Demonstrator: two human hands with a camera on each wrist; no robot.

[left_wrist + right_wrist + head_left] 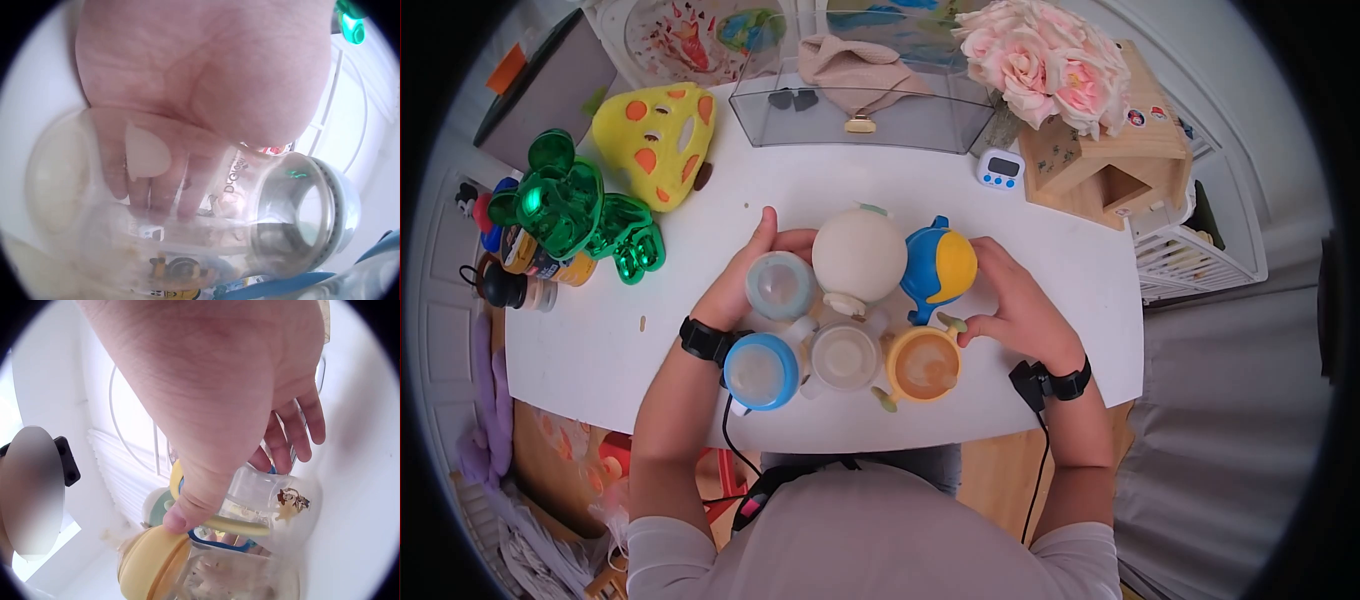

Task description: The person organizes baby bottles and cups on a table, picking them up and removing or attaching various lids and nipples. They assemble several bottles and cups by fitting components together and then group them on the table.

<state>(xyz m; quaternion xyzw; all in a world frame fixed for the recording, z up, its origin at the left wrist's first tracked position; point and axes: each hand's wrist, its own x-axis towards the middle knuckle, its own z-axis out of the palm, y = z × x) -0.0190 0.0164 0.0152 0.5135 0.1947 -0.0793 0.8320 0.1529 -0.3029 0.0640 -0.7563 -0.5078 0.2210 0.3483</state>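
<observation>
Several baby bottles and cups stand in a close cluster on the white table. My left hand [737, 275] rests its palm side against a clear bottle with a pale green collar [780, 286]; its fingers show through the plastic in the left wrist view. On the other side, my right hand [1025, 305] reaches around a blue-and-yellow cup [940, 268], fingers extended, its thumb at the handle of a yellow-topped bottle [925, 365]. A large round cream-coloured item [860, 255] stands at the back middle. A blue-collared bottle [761, 371] and a translucent-topped one [845, 358] are in front.
To the left are a shiny green figure [565, 205] and a yellow plush [658, 143]. A clear box [860, 115] stands at the back. Further right come a small timer [1000, 170], pink flowers [1050, 65] and a wooden house [1100, 170].
</observation>
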